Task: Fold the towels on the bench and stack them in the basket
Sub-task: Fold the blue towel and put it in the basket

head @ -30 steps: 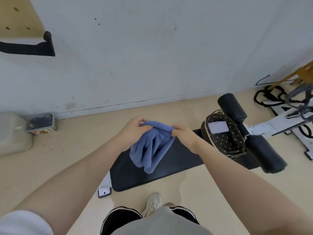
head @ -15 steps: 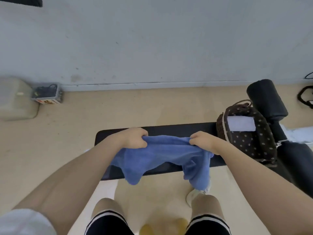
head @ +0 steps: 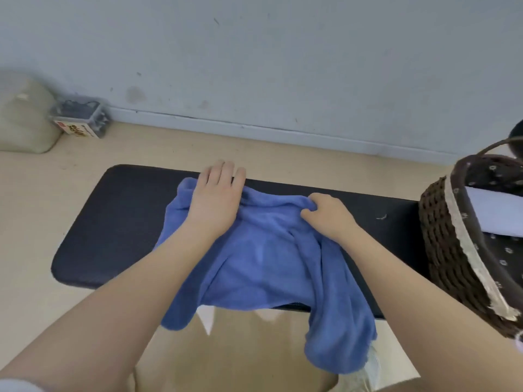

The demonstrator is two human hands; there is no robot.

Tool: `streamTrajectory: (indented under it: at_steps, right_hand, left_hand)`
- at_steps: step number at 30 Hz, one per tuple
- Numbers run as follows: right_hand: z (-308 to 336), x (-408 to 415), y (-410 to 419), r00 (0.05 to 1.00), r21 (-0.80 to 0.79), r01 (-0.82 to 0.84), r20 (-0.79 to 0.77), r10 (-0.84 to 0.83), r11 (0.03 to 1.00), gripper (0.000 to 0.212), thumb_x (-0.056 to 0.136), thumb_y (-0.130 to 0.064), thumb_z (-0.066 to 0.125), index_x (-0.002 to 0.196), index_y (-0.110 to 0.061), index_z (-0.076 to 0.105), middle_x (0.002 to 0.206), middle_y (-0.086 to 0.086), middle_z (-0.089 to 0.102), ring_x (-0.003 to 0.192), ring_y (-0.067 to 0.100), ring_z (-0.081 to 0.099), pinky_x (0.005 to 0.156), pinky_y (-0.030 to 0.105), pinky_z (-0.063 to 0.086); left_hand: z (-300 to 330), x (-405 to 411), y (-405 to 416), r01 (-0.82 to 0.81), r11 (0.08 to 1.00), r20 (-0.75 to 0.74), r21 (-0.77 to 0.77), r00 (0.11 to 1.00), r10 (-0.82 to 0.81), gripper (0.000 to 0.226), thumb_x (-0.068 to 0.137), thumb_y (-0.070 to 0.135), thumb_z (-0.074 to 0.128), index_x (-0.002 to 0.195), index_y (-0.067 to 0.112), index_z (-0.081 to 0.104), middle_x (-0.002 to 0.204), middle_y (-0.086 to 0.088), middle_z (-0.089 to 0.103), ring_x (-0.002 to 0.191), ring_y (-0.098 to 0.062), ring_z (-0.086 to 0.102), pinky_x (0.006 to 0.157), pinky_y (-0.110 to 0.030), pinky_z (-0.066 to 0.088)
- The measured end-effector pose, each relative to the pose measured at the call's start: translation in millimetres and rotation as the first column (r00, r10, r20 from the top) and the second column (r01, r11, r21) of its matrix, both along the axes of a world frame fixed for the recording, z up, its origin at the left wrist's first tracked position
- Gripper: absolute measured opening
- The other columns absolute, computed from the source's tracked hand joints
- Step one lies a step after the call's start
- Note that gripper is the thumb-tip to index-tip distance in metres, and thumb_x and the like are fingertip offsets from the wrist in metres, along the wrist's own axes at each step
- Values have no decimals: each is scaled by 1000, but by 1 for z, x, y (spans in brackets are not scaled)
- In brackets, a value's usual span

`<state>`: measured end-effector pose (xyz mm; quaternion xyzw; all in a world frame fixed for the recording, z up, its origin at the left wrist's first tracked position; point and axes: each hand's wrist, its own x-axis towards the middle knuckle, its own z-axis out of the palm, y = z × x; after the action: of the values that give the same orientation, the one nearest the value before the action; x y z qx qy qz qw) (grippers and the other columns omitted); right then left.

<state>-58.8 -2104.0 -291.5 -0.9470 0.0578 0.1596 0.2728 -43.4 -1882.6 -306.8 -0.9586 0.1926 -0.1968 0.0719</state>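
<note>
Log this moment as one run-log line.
blue towel: crumpled on bench, near edge overhanging | left hand: flat on towel | right hand: pinching towel | basket: holds white towel

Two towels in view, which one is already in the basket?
The pale lavender folded towel inside the dark wicker basket. The blue fleecy towel lies rumpled on the black padded bench under both hands.
</note>
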Motion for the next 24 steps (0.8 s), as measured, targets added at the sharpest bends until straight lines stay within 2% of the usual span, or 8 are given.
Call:
streamTrajectory:
  at_steps: [2,5,8,11,14,17,20,24]
  right_hand:
    - [6,-13,-2,997,103,19,77,-27,994,22,90,-33,53,77,-16,53,72,-8,52,68,11,48,56,23,35]
    - [19,-47,-10,969,195,170,145,-200,966,36,98,-35,39,73,-10,48,71,-1,49,70,18,44,58,26,33]
    - [20,-86,-28,964,-26,239,125,-234,971,23,94,-22,42,88,-5,57,92,8,63,84,26,55,68,33,42]
    - [15,-111,-32,978,-92,205,-14,-207,974,31,87,-27,56,101,0,60,98,15,67,80,25,58,71,34,47]
    - [9,-120,-21,992,-76,121,-36,-124,990,31,82,-25,59,92,3,63,88,19,67,68,16,49,63,30,42]
    - [9,-120,-12,999,31,27,-37,-25,999,15,85,-19,57,80,-5,58,75,5,58,68,16,48,63,29,41]
    - [9,-112,-19,987,183,154,25,-161,971,10,90,-19,51,81,-15,48,73,0,52,68,17,47,65,35,46]
    - [11,-96,-42,938,2,314,150,-311,949,11,93,-19,44,83,-16,48,80,3,56,69,21,50,61,33,41]
  left_hand:
    - [-3,-23,-23,149,971,69,-185,988,-138,35,70,8,34,96,5,58,95,-14,59,86,-32,53,72,-35,34]
    - [5,-64,-53,64,934,-295,-352,939,-176,32,90,20,34,108,7,57,110,-14,54,96,-34,54,71,-37,33]
    - [-7,-88,-47,-108,956,-583,-271,809,-74,60,96,47,33,145,13,25,153,-13,17,139,-27,22,110,-40,20]
    - [-18,-95,-31,-102,978,-585,-182,811,-24,73,92,60,27,150,25,-2,157,-4,-15,146,-18,-8,117,-46,-4]
    - [-21,-96,-13,-114,983,-613,-142,790,3,85,79,76,16,148,31,-6,158,1,-14,145,-16,-11,117,-46,-5]
    - [-19,-98,7,-108,985,-613,-133,790,4,104,54,79,-3,148,35,-3,158,3,-11,145,-16,-10,117,-43,-4]
    - [-20,-98,20,-116,984,-609,-138,793,8,105,53,79,-1,148,36,1,158,5,-9,145,-15,-9,117,-40,-4]
    - [-19,-95,21,-95,986,-608,-140,794,-10,105,53,81,2,148,37,2,158,4,-9,145,-15,-9,117,-41,-5]
